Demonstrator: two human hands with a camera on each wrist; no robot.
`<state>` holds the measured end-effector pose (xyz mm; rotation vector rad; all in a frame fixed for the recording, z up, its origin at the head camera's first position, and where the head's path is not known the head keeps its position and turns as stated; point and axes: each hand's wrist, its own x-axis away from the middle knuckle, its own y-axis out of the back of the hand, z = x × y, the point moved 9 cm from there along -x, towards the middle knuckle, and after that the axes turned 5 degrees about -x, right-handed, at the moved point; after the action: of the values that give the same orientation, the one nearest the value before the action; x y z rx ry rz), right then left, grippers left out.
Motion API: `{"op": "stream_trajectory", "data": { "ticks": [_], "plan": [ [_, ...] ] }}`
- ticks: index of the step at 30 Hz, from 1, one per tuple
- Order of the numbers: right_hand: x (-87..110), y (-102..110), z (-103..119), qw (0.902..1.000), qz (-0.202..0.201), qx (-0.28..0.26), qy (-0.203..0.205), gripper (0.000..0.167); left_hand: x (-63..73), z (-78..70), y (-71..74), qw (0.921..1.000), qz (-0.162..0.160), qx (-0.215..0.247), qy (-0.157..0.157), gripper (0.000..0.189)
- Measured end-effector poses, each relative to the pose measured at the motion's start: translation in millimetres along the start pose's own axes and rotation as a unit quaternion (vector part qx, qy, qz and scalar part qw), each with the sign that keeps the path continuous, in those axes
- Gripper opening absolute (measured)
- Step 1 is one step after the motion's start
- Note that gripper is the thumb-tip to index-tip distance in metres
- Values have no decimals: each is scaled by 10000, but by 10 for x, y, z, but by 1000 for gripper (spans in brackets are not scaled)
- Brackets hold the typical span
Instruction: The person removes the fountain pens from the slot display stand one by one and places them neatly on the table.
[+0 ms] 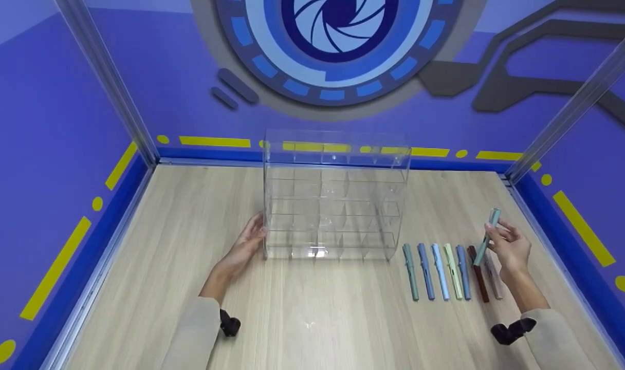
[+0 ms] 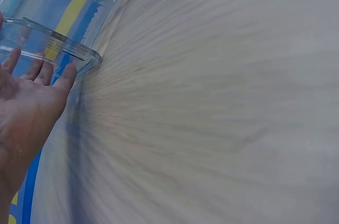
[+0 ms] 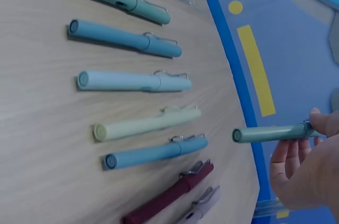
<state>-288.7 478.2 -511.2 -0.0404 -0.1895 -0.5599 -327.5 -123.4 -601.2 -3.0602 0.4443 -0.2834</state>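
In the head view my right hand (image 1: 513,252) pinches a pale green capped pen (image 1: 486,237) between thumb and fingers, raised above the right end of a row of pens. The right wrist view shows this pen (image 3: 270,133) held clear of the table, its round end pointing away from the palm. My left hand (image 1: 246,240) rests against the left side of a clear acrylic rack (image 1: 333,205) with several tiers of small compartments. In the left wrist view its fingers (image 2: 64,80) are nearly straight, touching the rack's lower corner.
Right of the rack, pens lie side by side: green (image 1: 410,272), blue (image 1: 426,272), light blue (image 1: 440,272), pale yellow-green (image 1: 453,272), another blue (image 1: 464,272), dark red (image 1: 482,288) and a pinkish one (image 1: 497,288). Metal-framed blue walls enclose the wooden table (image 1: 312,318).
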Motion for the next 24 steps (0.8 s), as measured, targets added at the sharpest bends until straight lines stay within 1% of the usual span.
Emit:
{"op": "stream_trajectory", "data": {
  "ticks": [2, 8, 13, 16, 18, 19, 21, 24],
  "plan": [
    [-16, 53, -9, 9999, -20, -99, -14, 28, 4, -2, 1, 10000, -1, -9, 1, 66],
    [-39, 219, -44, 9999, -50, -68, -146, 25, 15, -9, 3, 10000, -5, -58, 51, 66],
    [-59, 336, -54, 9999, -19, 5, -168, 15, 5, -19, 0, 10000, 21, -62, -28, 69],
    [-79, 387, -70, 9999, -12, -15, -157, 13, -8, -25, -5, 9999, 18, -65, -83, 69],
    [-95, 419, -95, 9999, -21, 23, -147, 13, -14, -25, -7, 10000, -9, -54, -67, 68],
    [-103, 435, -112, 9998, -28, 106, -143, 12, -15, -24, -7, 10000, -22, -39, -59, 68],
    [-114, 464, -153, 9988, -55, 467, -138, 13, -10, -24, -10, 10000, -26, -33, -64, 67],
    [-137, 507, -218, 9939, -69, 1089, -160, 19, -2, -23, -10, 9999, -27, 4, -106, 67]
  ]
}}
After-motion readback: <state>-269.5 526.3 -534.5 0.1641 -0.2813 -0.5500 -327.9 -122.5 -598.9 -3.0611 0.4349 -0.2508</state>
